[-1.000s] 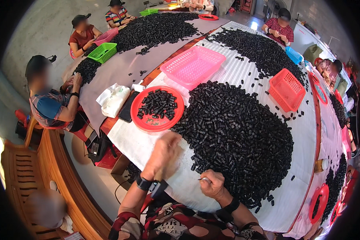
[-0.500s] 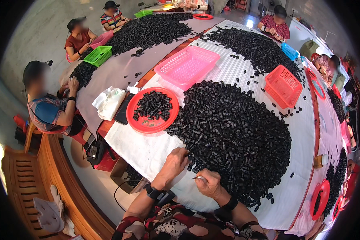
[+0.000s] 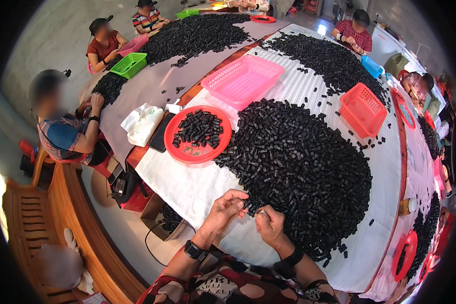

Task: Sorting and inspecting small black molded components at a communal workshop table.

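A large heap of small black cylindrical pieces [image 3: 299, 167] covers the white tablecloth in front of me. At the heap's near left edge, my left hand [image 3: 225, 210] pinches one small black cylinder [image 3: 246, 204] between thumb and fingertips. Close beside it on the right, my right hand [image 3: 271, 226] is closed round a small tool, of which only a pale bit shows at the thumb; its kind is hidden by the fingers. Beyond my left hand, a round red plate [image 3: 175, 150] holds a smaller pile of the same black pieces.
Past the plate lie a white plastic bag [image 3: 141, 124] and a dark phone [image 3: 160, 136]. A pink basket [image 3: 243, 81] and a red basket [image 3: 362, 112] stand behind the heap. Several people sit around the tables at other black heaps. A wooden bench [image 3: 86, 228] is at left.
My left hand has lifted back from the heap's edge and turned, with a black cylinder now showing in its fingertips. My right hand has come slightly right; its tool's dark tip no longer shows.
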### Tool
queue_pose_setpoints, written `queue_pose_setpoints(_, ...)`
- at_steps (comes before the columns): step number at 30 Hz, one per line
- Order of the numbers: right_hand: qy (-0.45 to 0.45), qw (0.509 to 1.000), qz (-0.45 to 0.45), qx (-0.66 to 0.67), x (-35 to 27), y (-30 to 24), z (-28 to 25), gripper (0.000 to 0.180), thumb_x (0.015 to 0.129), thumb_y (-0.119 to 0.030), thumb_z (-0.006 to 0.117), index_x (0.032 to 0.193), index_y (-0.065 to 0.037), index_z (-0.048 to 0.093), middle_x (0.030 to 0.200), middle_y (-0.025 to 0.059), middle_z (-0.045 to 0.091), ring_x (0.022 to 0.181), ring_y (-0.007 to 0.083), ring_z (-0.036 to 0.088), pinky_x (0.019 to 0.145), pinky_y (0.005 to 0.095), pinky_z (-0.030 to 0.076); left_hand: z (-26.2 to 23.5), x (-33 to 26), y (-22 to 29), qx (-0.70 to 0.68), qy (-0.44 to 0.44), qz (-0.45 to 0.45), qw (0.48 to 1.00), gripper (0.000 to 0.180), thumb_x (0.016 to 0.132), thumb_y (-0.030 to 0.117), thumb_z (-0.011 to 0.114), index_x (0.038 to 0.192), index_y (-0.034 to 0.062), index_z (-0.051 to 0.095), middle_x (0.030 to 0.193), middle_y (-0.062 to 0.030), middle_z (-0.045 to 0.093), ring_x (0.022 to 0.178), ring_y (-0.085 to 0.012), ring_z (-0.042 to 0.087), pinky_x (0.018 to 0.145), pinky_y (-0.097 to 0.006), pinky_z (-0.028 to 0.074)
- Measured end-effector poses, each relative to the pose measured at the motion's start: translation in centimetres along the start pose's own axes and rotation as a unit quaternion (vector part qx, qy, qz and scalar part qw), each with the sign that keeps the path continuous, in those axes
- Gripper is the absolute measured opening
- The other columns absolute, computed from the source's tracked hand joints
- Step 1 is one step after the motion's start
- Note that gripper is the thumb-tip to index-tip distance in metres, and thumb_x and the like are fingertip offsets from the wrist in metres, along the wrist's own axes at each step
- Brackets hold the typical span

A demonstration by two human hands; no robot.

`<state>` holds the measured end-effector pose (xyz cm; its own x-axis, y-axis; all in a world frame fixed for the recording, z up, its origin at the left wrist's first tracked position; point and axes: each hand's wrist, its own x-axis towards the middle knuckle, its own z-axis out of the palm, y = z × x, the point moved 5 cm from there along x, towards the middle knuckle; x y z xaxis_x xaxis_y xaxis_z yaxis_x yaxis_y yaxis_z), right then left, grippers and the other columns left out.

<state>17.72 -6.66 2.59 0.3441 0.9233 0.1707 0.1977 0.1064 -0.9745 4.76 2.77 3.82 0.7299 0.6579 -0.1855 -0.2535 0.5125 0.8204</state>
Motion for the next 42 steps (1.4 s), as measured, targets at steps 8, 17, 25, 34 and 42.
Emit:
queue_pose_setpoints(8,0.008,0.996,0.046,0.073,0.2,-0.2,-0.1,0.019,0.089,-0.019,0.051,0.084,-0.002,0.058,0.057,0.0014,0.053,0.048,0.0091,0.051,0.046,0.0249,0.042,-0.3,-0.6,-0.8,-0.058,-0.048,-0.019,0.997,0.024,0.093,0.012,0.055,0.114,-0.0001,0.056,0.088,-0.0039,0.060,0.077,-0.0106,0.056,0.074,-0.023,0.047)
queue_pose_setpoints(17,-0.043,0.999,0.006,0.032,0.2,-1.7,0.6,0.026,0.091,-0.025,0.050,0.093,0.000,0.056,0.065,0.0032,0.057,0.056,0.0109,0.056,0.053,0.0260,0.046,-0.9,-0.5,-1.5,-0.114,-0.060,-0.013,0.992,0.028,0.093,0.017,0.057,0.112,-0.0028,0.055,0.093,-0.0094,0.061,0.080,-0.0142,0.061,0.073,-0.025,0.050)
queue_pose_setpoints(25,-0.147,0.984,0.073,0.074,0.0,-0.8,1.7,0.024,0.091,-0.024,0.054,0.092,0.000,0.057,0.069,0.0072,0.060,0.063,0.0144,0.061,0.056,0.0285,0.047,-1.8,-0.5,-2.9,-0.203,-0.093,-0.041,0.974,0.031,0.092,0.021,0.058,0.109,-0.0048,0.058,0.087,-0.0072,0.059,0.077,-0.0145,0.054,0.070,-0.027,0.046)
queue_pose_setpoints(34,-0.040,0.993,0.000,-0.112,1.0,-2.3,1.0,0.020,0.088,-0.020,0.060,0.080,-0.001,0.058,0.065,0.0153,0.059,0.058,0.0276,0.062,0.052,0.0343,0.046,-1.9,-0.1,-4.2,-0.191,-0.084,-0.075,0.975,0.030,0.092,0.021,0.058,0.106,-0.0055,0.060,0.084,-0.0071,0.063,0.069,-0.0141,0.056,0.063,-0.028,0.045)
queue_pose_setpoints(42,-0.018,0.991,-0.014,-0.135,0.8,-1.9,1.1,0.024,0.089,-0.023,0.060,0.078,-0.002,0.057,0.065,0.0161,0.059,0.058,0.0298,0.061,0.051,0.0349,0.046,-1.5,-0.2,-4.1,-0.190,-0.110,-0.072,0.973,0.028,0.092,0.020,0.058,0.103,-0.0056,0.061,0.083,-0.0077,0.062,0.067,-0.0135,0.053,0.061,-0.027,0.043)
